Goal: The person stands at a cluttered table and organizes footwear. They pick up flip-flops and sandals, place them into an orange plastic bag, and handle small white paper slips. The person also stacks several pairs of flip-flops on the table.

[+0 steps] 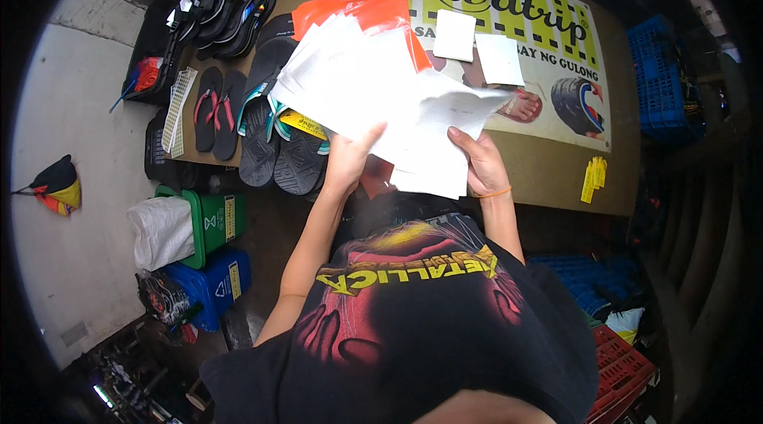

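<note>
Both my hands hold loose white papers over the near edge of the table. My left hand (355, 158) is closed on the near-left edge of a fanned stack of papers (342, 74), its thumb on top. My right hand (482, 163) pinches the right side of some curled sheets (445, 118) between thumb and fingers. The sheets overlap in the middle, so I cannot tell where one bunch ends. A bright orange folder or sheet (350, 7) shows behind the stack, partly covered by it.
Several slippers, including a black pair with teal straps (258, 138) and a pink-strapped pair (207, 110), lie left. A printed poster (568, 42) carries two white cards (455, 34). Yellow tags (593, 179) lie right. Green (230, 221) and blue bins (238, 273) stand below left; blue crates (660, 74) right.
</note>
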`<state>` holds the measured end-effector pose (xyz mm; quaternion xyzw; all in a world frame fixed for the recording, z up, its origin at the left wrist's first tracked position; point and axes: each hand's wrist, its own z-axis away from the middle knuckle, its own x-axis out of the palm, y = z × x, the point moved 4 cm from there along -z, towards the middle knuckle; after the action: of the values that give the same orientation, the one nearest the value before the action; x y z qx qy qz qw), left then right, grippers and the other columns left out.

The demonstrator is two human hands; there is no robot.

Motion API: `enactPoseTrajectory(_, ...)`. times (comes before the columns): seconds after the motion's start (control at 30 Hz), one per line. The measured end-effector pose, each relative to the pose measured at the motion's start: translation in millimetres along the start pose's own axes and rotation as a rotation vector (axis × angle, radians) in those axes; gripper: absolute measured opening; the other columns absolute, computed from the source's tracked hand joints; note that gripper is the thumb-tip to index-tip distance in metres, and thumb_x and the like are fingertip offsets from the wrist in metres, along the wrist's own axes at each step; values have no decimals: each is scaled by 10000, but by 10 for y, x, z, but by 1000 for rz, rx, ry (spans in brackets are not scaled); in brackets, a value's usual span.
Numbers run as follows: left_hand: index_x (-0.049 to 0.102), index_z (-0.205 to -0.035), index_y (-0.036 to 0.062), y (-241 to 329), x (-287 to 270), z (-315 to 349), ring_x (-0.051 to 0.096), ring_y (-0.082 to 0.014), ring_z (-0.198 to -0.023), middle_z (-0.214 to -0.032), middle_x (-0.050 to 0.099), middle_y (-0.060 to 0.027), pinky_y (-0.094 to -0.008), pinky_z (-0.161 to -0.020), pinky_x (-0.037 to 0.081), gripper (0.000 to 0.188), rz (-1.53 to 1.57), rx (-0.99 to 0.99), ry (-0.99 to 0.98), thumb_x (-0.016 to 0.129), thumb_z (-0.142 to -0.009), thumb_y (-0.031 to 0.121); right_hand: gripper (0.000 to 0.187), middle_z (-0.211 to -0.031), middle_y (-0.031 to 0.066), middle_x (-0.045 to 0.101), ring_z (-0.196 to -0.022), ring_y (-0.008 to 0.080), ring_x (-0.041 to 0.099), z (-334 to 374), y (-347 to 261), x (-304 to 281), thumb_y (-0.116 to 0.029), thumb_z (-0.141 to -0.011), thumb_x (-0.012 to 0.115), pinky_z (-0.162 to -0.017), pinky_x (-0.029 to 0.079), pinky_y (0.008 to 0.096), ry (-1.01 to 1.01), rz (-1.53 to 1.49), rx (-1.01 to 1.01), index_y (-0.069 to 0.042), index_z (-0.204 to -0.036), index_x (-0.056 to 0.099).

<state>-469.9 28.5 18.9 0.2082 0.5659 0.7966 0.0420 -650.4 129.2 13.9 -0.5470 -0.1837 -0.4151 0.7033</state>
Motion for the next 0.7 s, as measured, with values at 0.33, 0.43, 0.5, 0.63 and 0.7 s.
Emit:
enactPoseTrajectory(0.33,457,-1142,-78,160,131,101,510,-177,-1003,-1080,535,-111,-308,-875,400,414,-199,105,-143,613,-813,119,358,-1089,110,569,-963,173,571,4,-12,55,-69,-834,595,-845,467,302,-56,-12,-12,26,-1160,480)
enactPoseTrajectory(0.43,459,-1133,-74,77,43,88,507,-178,-987,-1074,525,-112,-303,-865,406,444,192,-226,30,651,-772,97,367,-1098,106,562,-975,177,565,0,-16,70,-72,-838,591,-855,462,305,-23,-49,-20,27,-1170,470)
enactPoseTrajectory(0.5,459,-1134,-74,130,47,65,512,-179,-975,-1068,527,-109,-297,-853,412,444,100,-99,-34,652,-769,90,365,-1098,108,563,-975,179,565,1,-45,80,-74,-844,584,-860,462,307,-33,-97,-36,36,-1172,465)
enactPoseTrajectory(0.63,461,-1130,-80,163,81,85,522,-183,-981,-1071,532,-110,-294,-843,422,434,-163,64,-127,645,-781,100,357,-1101,117,566,-984,179,563,-20,-51,134,-70,-846,580,-859,464,303,-120,-95,22,42,-1166,468)
enactPoseTrajectory(0.7,463,-1126,-82,156,90,109,522,-186,-985,-1071,533,-110,-294,-849,421,433,-176,52,-127,649,-777,95,347,-1099,115,568,-980,183,566,-44,-16,151,-73,-850,575,-861,465,308,-101,-44,48,37,-1162,474)
